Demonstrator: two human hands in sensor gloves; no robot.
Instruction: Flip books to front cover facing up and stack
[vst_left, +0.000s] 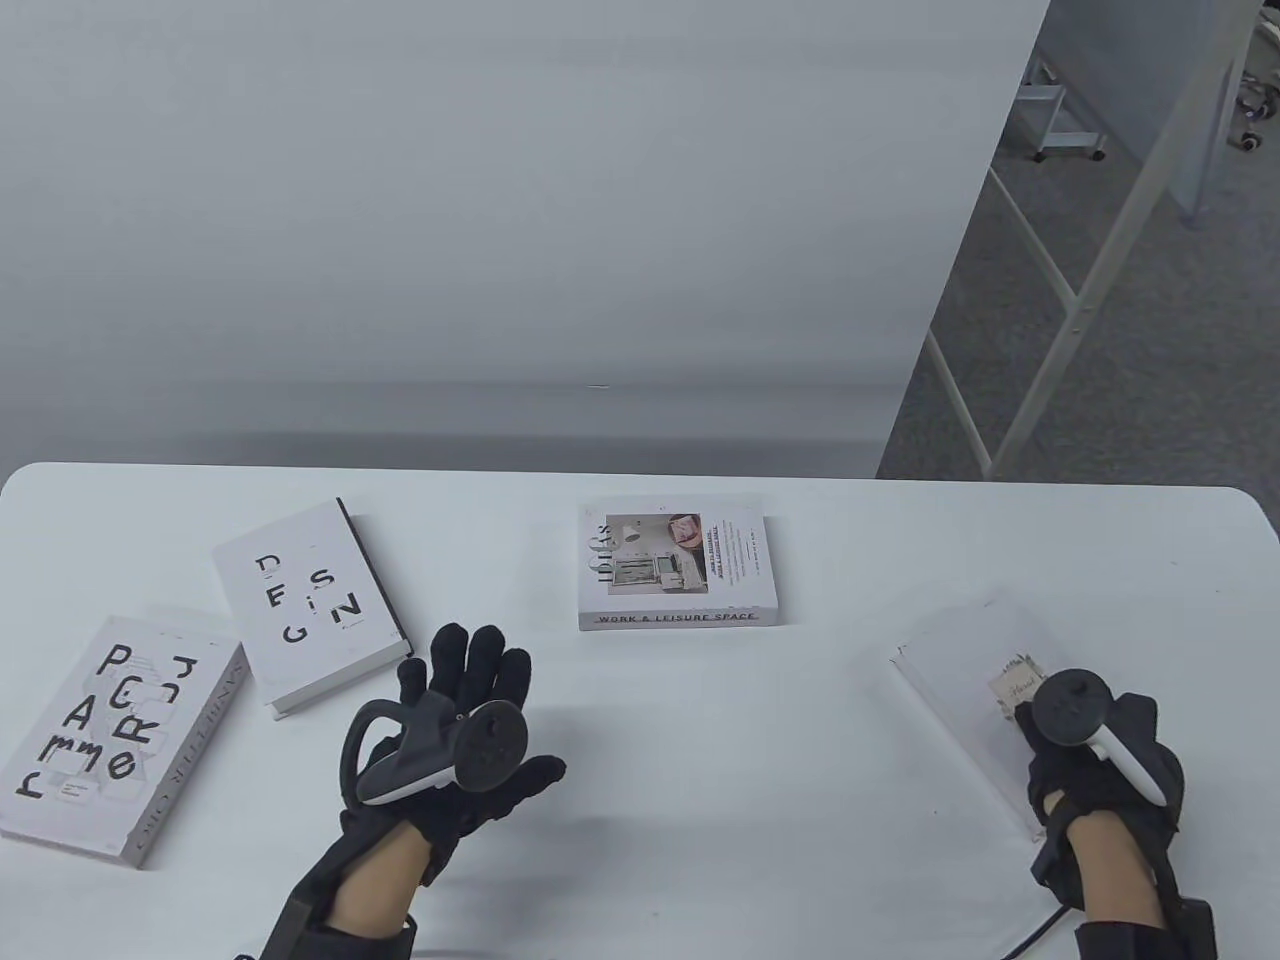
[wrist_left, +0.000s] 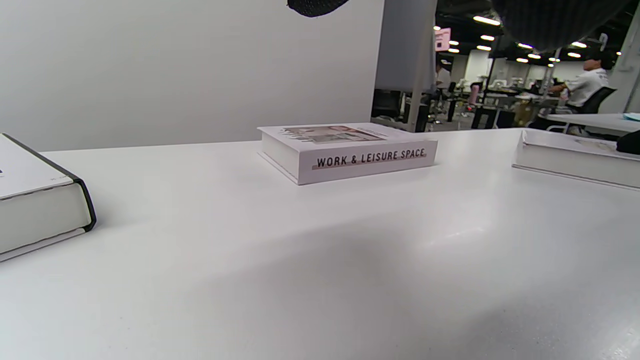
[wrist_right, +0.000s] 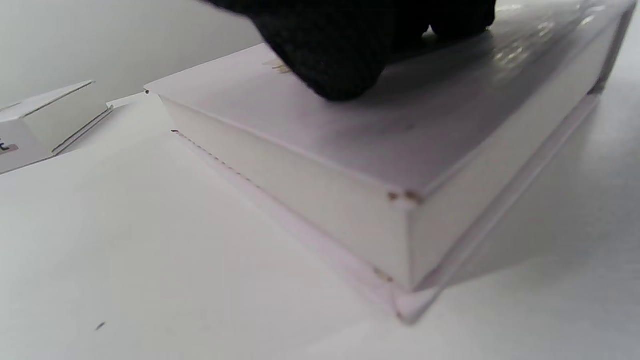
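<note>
R wrist view alone shows white book's (wrist_right: 380, 165) scuffed corner; R hand (vst_left: 1095, 765) presses its cover, L hand (vst_left: 455, 725) hovers, grip wide.

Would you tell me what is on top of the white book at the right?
The right hand rests on the white book; its cover label is partly hidden beneath.

A white tabletop (wrist_left: 310, 280) fills most of the frame. Near the middle lies a flat book (wrist_left: 350, 152) with "WORK & LEISURE SPACE" on its side. At the left edge is 1 thick white book (wrist_left: 35, 205) with a dark spine. At the right edge lies another white book (wrist_left: 575, 157). Dark glove fingertips (wrist_left: 315, 6) peek in at the top. Far behind, at the upper right, a person (wrist_left: 587, 85) sits at a desk.
</note>
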